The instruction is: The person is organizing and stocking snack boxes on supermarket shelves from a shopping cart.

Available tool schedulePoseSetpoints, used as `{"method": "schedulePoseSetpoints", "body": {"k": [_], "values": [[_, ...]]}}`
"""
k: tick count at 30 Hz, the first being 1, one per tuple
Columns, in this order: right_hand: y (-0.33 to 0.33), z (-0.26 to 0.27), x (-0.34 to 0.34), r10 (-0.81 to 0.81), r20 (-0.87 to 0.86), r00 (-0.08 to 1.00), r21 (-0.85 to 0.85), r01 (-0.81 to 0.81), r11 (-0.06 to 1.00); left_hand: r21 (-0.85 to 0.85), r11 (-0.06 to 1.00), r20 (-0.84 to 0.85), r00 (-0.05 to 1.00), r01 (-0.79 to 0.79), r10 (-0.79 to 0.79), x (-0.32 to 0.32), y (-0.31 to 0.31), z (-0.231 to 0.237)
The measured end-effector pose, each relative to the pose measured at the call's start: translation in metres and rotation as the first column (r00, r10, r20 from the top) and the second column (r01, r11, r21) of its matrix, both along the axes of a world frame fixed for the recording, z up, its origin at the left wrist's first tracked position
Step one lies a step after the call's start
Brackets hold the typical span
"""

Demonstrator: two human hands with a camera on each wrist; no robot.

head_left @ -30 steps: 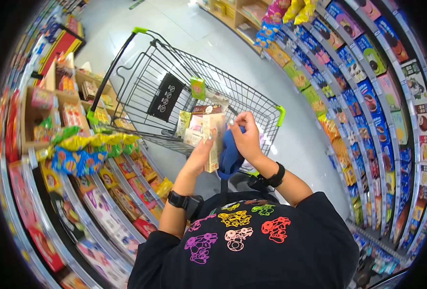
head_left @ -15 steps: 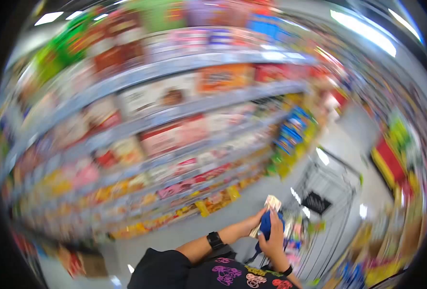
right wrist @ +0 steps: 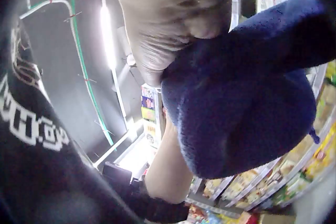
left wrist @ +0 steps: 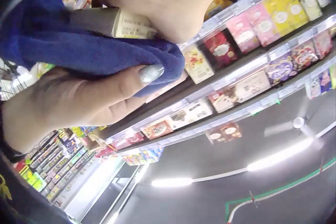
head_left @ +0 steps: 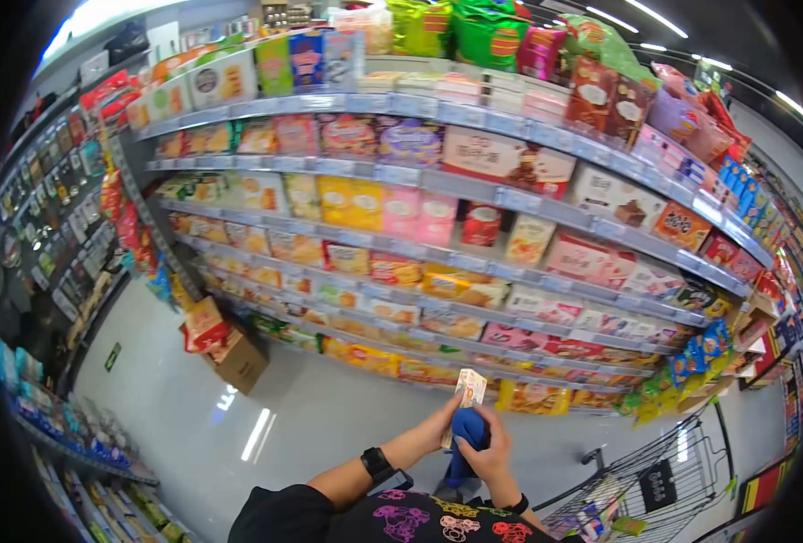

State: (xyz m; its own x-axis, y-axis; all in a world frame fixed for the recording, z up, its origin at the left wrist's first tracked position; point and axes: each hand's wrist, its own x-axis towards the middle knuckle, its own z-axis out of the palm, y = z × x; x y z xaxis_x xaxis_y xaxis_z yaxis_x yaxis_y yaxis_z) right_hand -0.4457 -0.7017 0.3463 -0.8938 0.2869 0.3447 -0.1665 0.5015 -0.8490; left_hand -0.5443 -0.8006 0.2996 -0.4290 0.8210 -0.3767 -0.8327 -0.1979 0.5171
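Observation:
In the head view my left hand grips a narrow cream-coloured box with printing on its face, held upright in front of my body. Beside it, my right hand holds a soft, fuzzy blue fabric thing, pressed up close against the box. From the left wrist, the box shows its small printed end between the left hand and the blue fabric. The right thumb, with a silvery nail, lies over that fabric. The right wrist view is largely filled by the blue fabric, which hides the right fingertips.
A long shelf of boxed and bagged snacks runs across the front. The wire shopping cart, with goods in it, stands at the lower right. A cardboard box sits on the floor to the left, near another shelf of hanging goods.
The head view has swung from the cart to the snack shelf, leaving the cart at the lower right. Both hands have kept the box and the blue fabric thing close together.

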Motion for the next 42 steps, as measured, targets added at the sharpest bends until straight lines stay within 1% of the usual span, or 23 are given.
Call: {"method": "schedulePoseSetpoints", "body": {"k": [2, 3, 6, 9, 10, 12, 14, 15, 16, 17, 18, 20, 23, 26, 28, 30, 31, 33, 35, 37, 38, 40, 42], "values": [[-0.04, -0.012, -0.008, 0.1, -0.158, 0.982, 0.059, -0.092, 0.994, -0.052, 0.998, -0.018, 0.999, -0.047, 0.047, -0.003, -0.045, -0.004], [-0.062, -0.008, -0.007, 0.069, -0.167, 0.984, 0.0, -0.07, 0.998, -0.076, 0.996, -0.024, 0.999, -0.039, 0.037, -0.001, -0.066, 0.002], [-0.104, -0.011, -0.007, 0.065, -0.198, 0.978, 0.053, -0.056, 0.997, -0.114, 0.992, -0.08, 0.996, -0.053, 0.044, 0.012, -0.113, 0.014], [-0.132, -0.013, -0.014, -0.014, -0.158, 0.987, -0.006, 0.013, 1.0, -0.177, 0.981, -0.146, 0.988, -0.08, 0.054, 0.03, -0.154, 0.017], [-0.138, -0.011, -0.017, -0.049, -0.131, 0.99, 0.009, 0.051, 0.999, -0.19, 0.974, -0.146, 0.985, -0.124, 0.097, 0.034, -0.165, 0.014], [-0.145, -0.012, -0.017, -0.006, -0.133, 0.991, 0.045, 0.012, 0.999, -0.22, 0.965, -0.153, 0.982, -0.144, 0.112, 0.043, -0.174, -0.003], [-0.16, -0.014, -0.009, 0.121, -0.113, 0.986, -0.037, -0.126, 0.991, -0.117, 0.968, -0.167, 0.965, -0.223, 0.202, 0.044, -0.188, -0.015], [-0.165, -0.016, -0.004, 0.205, -0.114, 0.972, 0.004, -0.206, 0.978, -0.086, 0.963, -0.142, 0.96, -0.255, 0.242, 0.044, -0.193, -0.007], [-0.171, -0.009, 0.001, 0.313, -0.018, 0.95, 0.064, -0.311, 0.948, 0.021, 0.95, -0.111, 0.943, -0.313, 0.313, 0.043, -0.199, -0.001], [-0.171, -0.004, 0.003, 0.392, -0.091, 0.915, 0.064, -0.388, 0.919, 0.07, 0.941, -0.045, 0.942, -0.33, 0.333, 0.035, -0.202, -0.001], [-0.172, -0.004, 0.007, 0.426, -0.117, 0.897, 0.061, -0.422, 0.905, 0.078, 0.931, -0.03, 0.933, -0.355, 0.359, 0.031, -0.206, 0.001], [-0.169, 0.001, 0.016, 0.453, -0.141, 0.88, 0.061, -0.449, 0.891, 0.171, 0.941, -0.101, 0.945, -0.293, 0.312, 0.034, -0.203, 0.021], [-0.16, 0.003, 0.028, 0.456, -0.07, 0.887, -0.057, -0.46, 0.886, 0.086, 0.957, -0.113, 0.951, -0.278, 0.287, 0.044, -0.193, 0.023], [-0.153, -0.013, 0.022, 0.206, -0.135, 0.969, -0.051, -0.214, 0.975, 0.107, 0.982, -0.202, 0.964, -0.153, 0.172, 0.049, -0.189, 0.037], [-0.146, -0.002, 0.03, 0.087, 0.04, 0.995, -0.264, -0.074, 0.962, 0.069, 0.978, -0.158, 0.966, -0.198, 0.207, 0.052, -0.183, 0.032], [-0.139, -0.011, 0.031, 0.027, 0.01, 1.0, -0.395, -0.021, 0.918, 0.024, 0.979, -0.164, 0.965, -0.204, 0.205, 0.054, -0.174, 0.034], [-0.136, -0.02, 0.029, -0.008, -0.049, 0.999, -0.433, -0.015, 0.901, -0.045, 0.982, -0.25, 0.954, -0.181, 0.164, 0.053, -0.171, 0.036], [-0.131, -0.037, 0.029, -0.07, -0.152, 0.986, -0.515, -0.019, 0.857, -0.068, 0.982, -0.275, 0.949, -0.178, 0.153, 0.045, -0.17, 0.027], [-0.13, -0.031, 0.036, -0.024, -0.172, 0.985, -0.82, -0.13, 0.558, -0.091, 0.984, -0.27, 0.955, -0.15, 0.121, 0.044, -0.163, 0.038], [-0.129, -0.027, 0.039, -0.034, -0.185, 0.982, -0.728, -0.113, 0.676, -0.114, 0.987, -0.315, 0.946, -0.11, 0.069, 0.041, -0.16, 0.022], [-0.134, -0.01, 0.043, 0.026, -0.145, 0.989, -0.826, -0.136, 0.546, -0.128, 0.988, -0.349, 0.937, -0.084, 0.034, 0.036, -0.16, 0.009], [-0.133, -0.028, 0.038, 0.075, -0.182, 0.98, -0.799, -0.192, 0.57, -0.11, 0.994, -0.19, 0.981, 0.014, -0.035, 0.044, -0.166, 0.028], [-0.129, -0.061, 0.029, 0.144, -0.034, 0.989, -0.772, -0.117, 0.625, -0.075, 0.995, -0.111, 0.991, 0.07, -0.079, 0.047, -0.171, 0.029]]}}
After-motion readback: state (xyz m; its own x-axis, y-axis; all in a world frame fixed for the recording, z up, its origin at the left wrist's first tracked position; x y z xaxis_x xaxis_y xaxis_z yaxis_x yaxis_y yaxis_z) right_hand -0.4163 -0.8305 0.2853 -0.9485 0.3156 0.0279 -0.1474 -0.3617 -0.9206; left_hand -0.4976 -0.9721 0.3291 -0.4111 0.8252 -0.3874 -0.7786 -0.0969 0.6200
